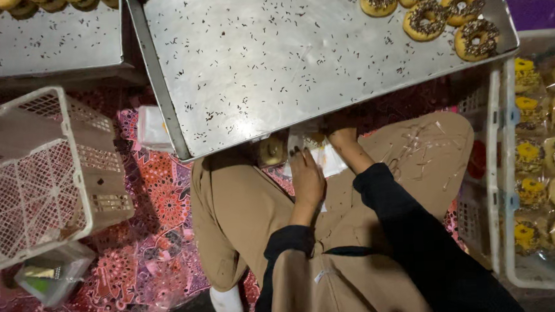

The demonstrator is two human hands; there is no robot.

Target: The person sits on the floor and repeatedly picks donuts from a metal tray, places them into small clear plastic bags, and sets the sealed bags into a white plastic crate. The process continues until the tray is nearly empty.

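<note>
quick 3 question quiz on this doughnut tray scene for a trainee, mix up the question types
1. True or false: the doughnuts on the big metal tray sit in its far right corner.
2. Multiple choice: the left hand rests on A) the white basket B) a clear bag in the lap C) the crate of wrapped doughnuts.
3. Fill in: the right hand reaches under the tray's near ____.

Key
1. True; the rest of the tray holds only loose sprinkles.
2. B
3. edge; what its fingers do there is hidden.
</note>
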